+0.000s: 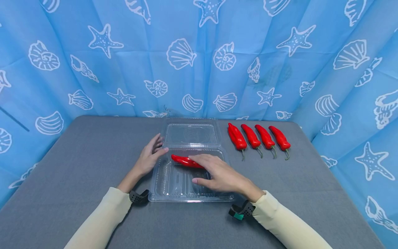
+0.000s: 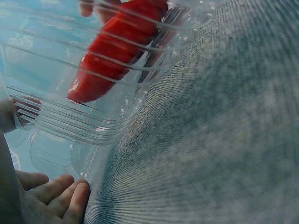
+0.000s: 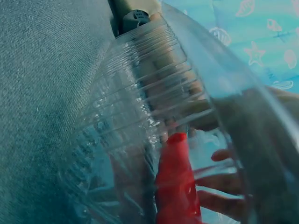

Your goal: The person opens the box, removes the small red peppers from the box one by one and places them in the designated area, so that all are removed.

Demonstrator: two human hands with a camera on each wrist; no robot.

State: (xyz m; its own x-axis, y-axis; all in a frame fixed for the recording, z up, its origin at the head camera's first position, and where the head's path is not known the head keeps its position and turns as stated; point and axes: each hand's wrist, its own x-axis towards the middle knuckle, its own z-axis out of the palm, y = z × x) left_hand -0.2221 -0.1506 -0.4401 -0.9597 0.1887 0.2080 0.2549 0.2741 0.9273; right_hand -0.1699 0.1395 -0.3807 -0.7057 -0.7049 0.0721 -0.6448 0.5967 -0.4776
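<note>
A red chili pepper (image 1: 187,161) lies crosswise in the base of a clear plastic clamshell container (image 1: 183,198), near the hinge side. Over its stem end reaches my right hand (image 1: 217,173), fingers extended along the pepper and thumb held apart from it. In the right wrist view the pepper (image 3: 176,186) shows through the clear wall, with straight fingers (image 3: 222,183) beside it. My left hand (image 1: 149,157) is at the container's left side, thumb at the rim near the hinge and fingers loosely bent. The left wrist view shows those fingers (image 2: 56,196) outside the clear wall.
Several more red peppers (image 1: 265,137) lie in a row right of the container, green stems toward me. The container's lid (image 1: 191,134) lies folded back toward the blue shell-patterned curtain (image 1: 205,79). A grey cloth (image 1: 102,148) covers the table.
</note>
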